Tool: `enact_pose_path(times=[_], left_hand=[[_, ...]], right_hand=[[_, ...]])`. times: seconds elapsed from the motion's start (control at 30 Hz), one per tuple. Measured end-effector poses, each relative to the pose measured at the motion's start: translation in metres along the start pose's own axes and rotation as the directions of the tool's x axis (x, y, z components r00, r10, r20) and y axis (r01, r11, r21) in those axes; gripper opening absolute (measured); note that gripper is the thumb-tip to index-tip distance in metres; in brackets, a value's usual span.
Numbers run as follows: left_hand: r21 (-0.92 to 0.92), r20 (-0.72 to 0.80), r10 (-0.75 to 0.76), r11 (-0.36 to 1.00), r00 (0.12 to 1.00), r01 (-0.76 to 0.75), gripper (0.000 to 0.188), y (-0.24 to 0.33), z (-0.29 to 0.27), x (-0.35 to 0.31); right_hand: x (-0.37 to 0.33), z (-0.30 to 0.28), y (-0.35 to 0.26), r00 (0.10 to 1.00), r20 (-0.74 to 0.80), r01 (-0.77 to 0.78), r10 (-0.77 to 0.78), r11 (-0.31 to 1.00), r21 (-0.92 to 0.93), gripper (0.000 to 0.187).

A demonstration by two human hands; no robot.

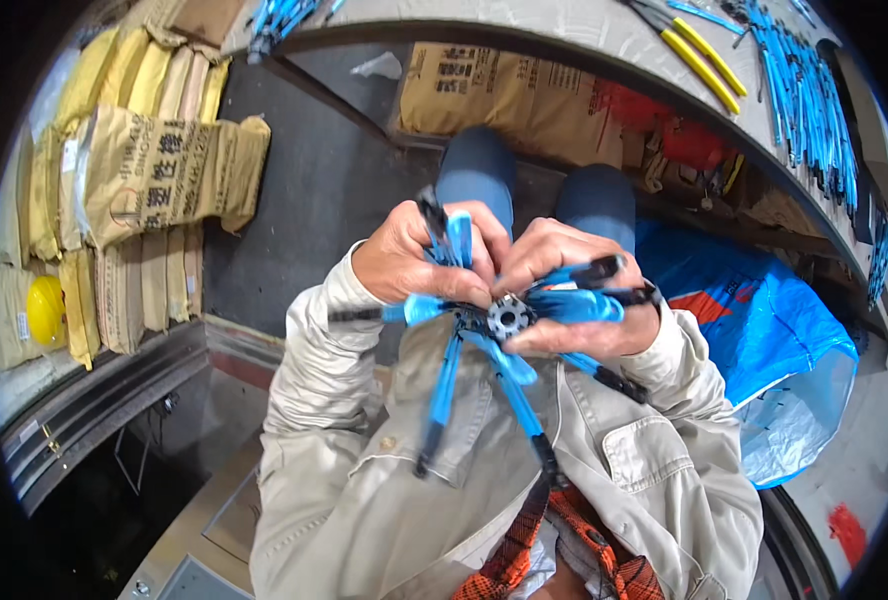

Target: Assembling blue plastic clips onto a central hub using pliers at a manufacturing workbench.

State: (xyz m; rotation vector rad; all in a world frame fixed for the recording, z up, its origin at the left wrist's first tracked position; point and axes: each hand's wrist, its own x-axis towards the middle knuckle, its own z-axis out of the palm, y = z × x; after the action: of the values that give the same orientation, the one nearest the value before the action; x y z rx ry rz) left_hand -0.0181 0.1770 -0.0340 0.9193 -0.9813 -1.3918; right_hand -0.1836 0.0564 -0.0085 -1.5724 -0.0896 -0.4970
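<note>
In front of my body I hold a round, dark hub (510, 317) with a ring of small holes or notches. Several blue arms (444, 385) with black ends fan out from it on all sides, some smeared by motion. My left hand (414, 255) is closed at the hub's upper left, thumb and fingers pinched near the base of the blue arms. From the other side, my right hand (589, 290) grips the hub, its thumb beside the rim and a few blue arms lying across its palm. What exactly the fingertips pinch is hidden.
A bench (554, 35) along the far side carries yellow-handled pliers (704, 60) and a pile of blue-and-black pieces (809, 110). Stacked yellow-brown sacks (154, 180) stand at left, with a yellow hard hat (46, 310). A blue plastic bag (774, 350) lies at right.
</note>
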Motion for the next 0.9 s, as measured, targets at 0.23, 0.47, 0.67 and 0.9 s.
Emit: enact_pose_path(times=[0.23, 0.47, 0.67, 0.9], left_hand=[[0.675, -0.565, 0.694, 0.700, 0.446, -0.233, 0.048, 0.026, 0.008, -0.057], [0.589, -0.563, 0.489, 0.803, 0.667, -0.091, 0.058, -0.024, 0.086, -0.033], [0.501, -0.529, 0.337, 0.865, 0.779, -0.034, 0.045, -0.025, 0.079, -0.025], [0.659, -0.455, 0.481, 0.748, 0.750, -0.080, 0.038, -0.030, 0.087, -0.016]], right_hand=[[0.012, -0.001, -0.001, 0.926, -0.228, -0.285, 0.302, 0.953, 0.103, 0.028], [0.013, 0.016, 0.001, 0.980, -0.194, -0.066, -0.049, 0.837, -0.543, 0.031], [-0.010, 0.010, 0.008, 0.965, -0.257, -0.092, -0.042, 0.868, -0.489, 0.038], [-0.031, -0.009, 0.019, 0.987, -0.158, -0.031, 0.028, 0.999, -0.015, 0.040]])
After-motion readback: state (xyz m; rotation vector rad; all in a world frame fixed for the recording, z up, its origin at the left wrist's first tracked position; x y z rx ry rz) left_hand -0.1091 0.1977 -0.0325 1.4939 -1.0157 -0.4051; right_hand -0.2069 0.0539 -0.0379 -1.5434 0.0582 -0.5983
